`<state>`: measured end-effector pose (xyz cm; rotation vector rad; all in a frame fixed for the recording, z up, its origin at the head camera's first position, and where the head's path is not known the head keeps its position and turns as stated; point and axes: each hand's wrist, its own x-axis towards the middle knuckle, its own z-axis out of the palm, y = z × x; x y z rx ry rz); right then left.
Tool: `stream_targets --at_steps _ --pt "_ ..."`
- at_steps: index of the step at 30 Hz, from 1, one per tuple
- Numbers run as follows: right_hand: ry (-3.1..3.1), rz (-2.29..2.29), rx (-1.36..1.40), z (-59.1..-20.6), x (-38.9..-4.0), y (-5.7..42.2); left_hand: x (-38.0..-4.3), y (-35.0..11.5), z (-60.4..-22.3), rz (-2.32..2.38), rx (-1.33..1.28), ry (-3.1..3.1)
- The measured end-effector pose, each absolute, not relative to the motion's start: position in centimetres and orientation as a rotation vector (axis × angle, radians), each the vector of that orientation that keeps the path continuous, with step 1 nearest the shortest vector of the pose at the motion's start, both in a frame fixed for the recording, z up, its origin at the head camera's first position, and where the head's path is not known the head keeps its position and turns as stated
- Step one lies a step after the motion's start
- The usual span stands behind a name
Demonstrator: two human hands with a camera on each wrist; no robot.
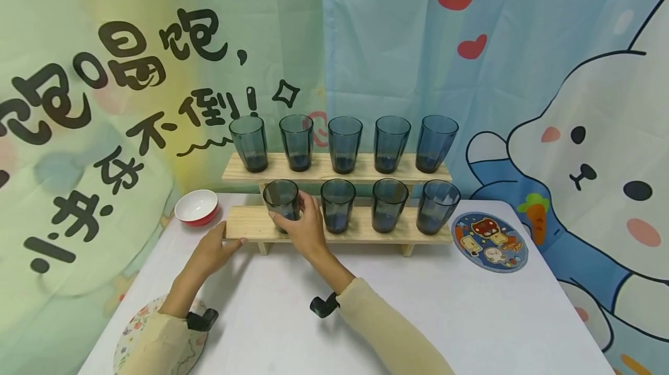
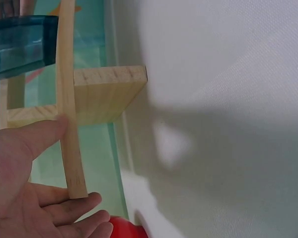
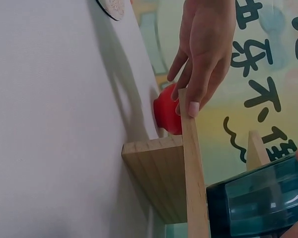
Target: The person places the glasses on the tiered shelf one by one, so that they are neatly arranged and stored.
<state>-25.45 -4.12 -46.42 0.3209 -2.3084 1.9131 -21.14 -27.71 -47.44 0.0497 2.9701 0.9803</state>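
A two-tier wooden shelf holds rows of blue-grey drinking glasses. My right hand grips the leftmost lower glass, thumb in front and fingers around its right side. In the right wrist view that glass has its base against the lower board. My left hand holds the left end of the lower board, as the left wrist view shows: the thumb lies on the front edge of the board, and the fingers are at its end. Other lower glasses stand to the right.
Upper glasses line the top board. Left of the shelf is a red-and-white bowl; a round cartoon mat lies at the right. A floral round mat is partly under the left sleeve. Printed curtains hang behind the white table.
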Motion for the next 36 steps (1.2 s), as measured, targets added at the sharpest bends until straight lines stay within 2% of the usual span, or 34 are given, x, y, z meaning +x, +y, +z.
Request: stream_targets --at_steps 13,22,28,33,36 --pt "-2.331 1.919 0.340 -46.4 -25.9 -3.7 -21.3 -27.8 -47.7 0.987 0.050 2.960" --pt "-2.624 1.796 0.355 -45.9 -24.9 -2.4 -21.6 -28.1 -47.8 0.987 0.075 2.972" --pt "-2.761 1.773 0.517 -44.7 -22.8 0.5 -21.4 -28.0 -47.8 0.993 0.052 2.983" --pt "-2.680 1.771 0.714 -43.9 -21.2 4.7 -20.6 -28.1 -47.5 0.916 0.016 3.051" --pt "-2.669 1.648 0.730 -43.6 -20.3 7.7 -19.9 -28.1 -47.2 0.871 0.015 3.109"
